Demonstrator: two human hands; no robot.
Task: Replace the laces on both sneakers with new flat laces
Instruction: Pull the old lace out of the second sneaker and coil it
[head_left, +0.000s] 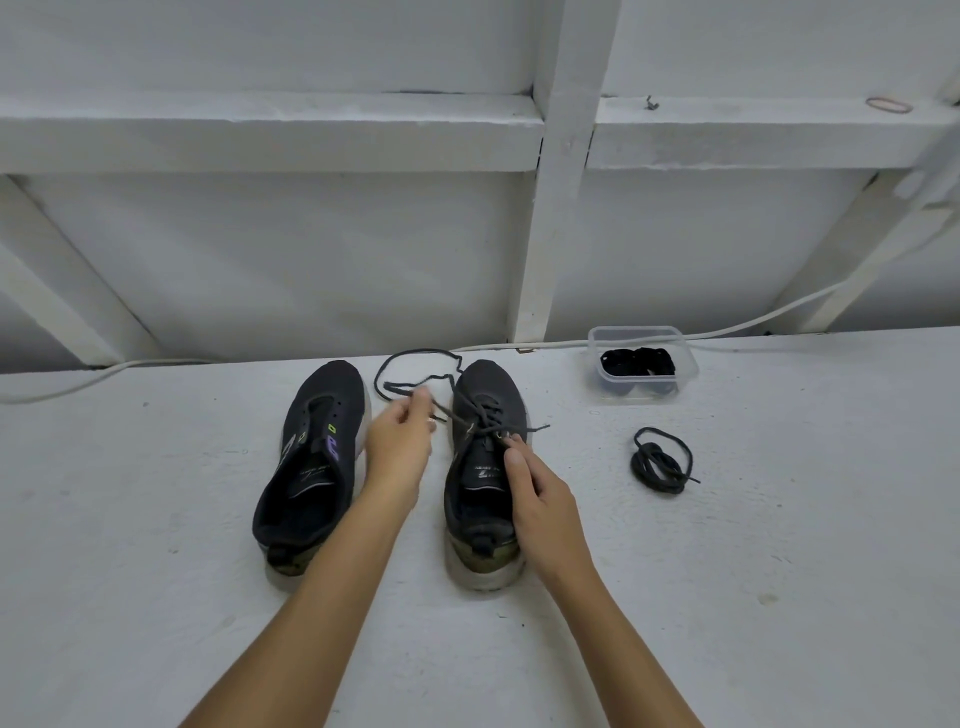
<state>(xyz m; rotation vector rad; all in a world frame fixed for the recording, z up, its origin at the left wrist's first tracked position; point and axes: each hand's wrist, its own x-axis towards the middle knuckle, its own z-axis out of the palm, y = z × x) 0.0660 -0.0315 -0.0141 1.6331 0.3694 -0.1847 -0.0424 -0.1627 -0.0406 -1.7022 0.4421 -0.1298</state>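
Two black sneakers stand side by side on the white surface, toes pointing away. The left sneaker (311, 457) has bare eyelets and no lace. The right sneaker (485, 467) still carries a dark lace (415, 364), whose long end loops out beyond the toes between the shoes. My left hand (397, 441) pinches that loose end just left of the right sneaker. My right hand (535, 499) rests on the right sneaker's collar, its fingertips at the upper right eyelets.
A clear plastic tub (642, 364) holding black laces stands at the back right. A coiled dark lace (661, 461) lies on the surface right of the shoes. A white cable (156, 364) runs along the back edge under a white wooden frame.
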